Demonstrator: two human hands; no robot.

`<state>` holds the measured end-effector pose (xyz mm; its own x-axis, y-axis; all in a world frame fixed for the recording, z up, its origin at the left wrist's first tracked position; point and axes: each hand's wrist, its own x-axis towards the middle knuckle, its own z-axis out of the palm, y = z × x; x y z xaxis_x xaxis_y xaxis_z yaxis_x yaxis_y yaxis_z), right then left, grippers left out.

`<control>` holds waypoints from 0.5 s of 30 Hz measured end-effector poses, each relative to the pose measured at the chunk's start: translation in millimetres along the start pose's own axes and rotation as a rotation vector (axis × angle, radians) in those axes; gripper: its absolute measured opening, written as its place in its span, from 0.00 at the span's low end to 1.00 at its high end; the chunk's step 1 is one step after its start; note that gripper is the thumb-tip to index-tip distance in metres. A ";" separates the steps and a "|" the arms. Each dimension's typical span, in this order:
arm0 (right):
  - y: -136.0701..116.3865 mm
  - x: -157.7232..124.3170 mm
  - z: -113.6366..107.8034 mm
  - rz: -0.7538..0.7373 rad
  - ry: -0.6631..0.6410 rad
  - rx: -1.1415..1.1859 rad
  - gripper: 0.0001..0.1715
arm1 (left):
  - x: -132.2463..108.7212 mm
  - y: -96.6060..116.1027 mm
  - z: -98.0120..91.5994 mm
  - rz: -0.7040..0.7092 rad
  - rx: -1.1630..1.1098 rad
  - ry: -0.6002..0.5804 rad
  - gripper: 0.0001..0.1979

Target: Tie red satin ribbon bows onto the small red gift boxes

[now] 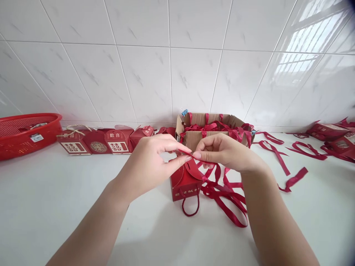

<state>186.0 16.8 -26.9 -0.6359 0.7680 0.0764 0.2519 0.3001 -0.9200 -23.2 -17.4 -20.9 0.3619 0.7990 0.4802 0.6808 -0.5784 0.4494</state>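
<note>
My left hand [159,157] and my right hand [222,151] meet in the middle of the view. Between the thumb and fingers of each hand is pinched a thin red ribbon [185,152], held just above a small red gift box [185,181]. The box stands on the white table, its curved top flaps folded over and a dark red cord handle [191,215] lying in front. To its right, loose loops of red ribbon [230,214] spread over the table, partly behind my right forearm. My hands hide part of the box's top.
Behind my hands stands a cardboard box [194,137] draped with red ribbons. Along the tiled wall, a row of red gift boxes [97,142] stands beside a red plastic basket [30,142]. More red boxes [330,131] and cut ribbon pieces [296,179] lie at right.
</note>
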 end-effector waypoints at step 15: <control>20.2 6.4 -13.6 0.308 0.152 -0.525 0.20 | 4.7 -18.9 20.6 -0.215 0.258 -0.550 0.19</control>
<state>197.0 35.5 -39.7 -0.3757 0.9239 -0.0729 0.7563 0.2602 -0.6003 -21.3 0.7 -42.7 0.4276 0.8997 -0.0877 0.8808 -0.3929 0.2643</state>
